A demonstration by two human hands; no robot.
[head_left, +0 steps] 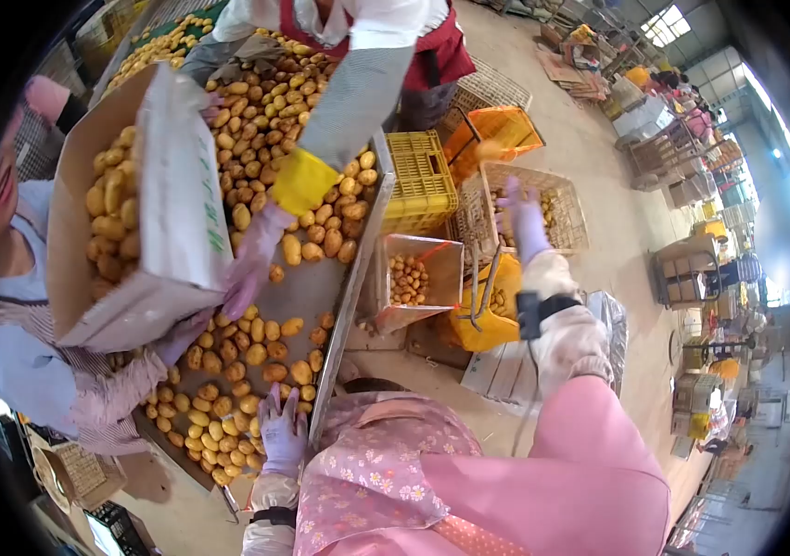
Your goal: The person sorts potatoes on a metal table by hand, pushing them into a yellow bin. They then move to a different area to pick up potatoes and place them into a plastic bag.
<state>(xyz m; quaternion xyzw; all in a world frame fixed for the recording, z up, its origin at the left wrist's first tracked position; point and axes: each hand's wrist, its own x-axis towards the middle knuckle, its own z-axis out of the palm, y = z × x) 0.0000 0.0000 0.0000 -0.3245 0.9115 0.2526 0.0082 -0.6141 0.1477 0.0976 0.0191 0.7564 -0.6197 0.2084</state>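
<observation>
My left hand, in a purple glove, lies on the near edge of the sorting table with its fingers stretched out, touching potatoes. Out to the right, my right hand is open with fingers spread above a pale plastic crate that has potatoes inside. A blurred, potato-coloured thing appears in the air just beyond those fingers. Below that hand stands a yellow container with potatoes. Beside it is an open box of small potatoes.
Two co-workers' gloved hands hold a tilted cardboard box of potatoes over the metal table. A yellow crate and an orange-lined container stand beyond the table's edge. Stacked goods line the hall.
</observation>
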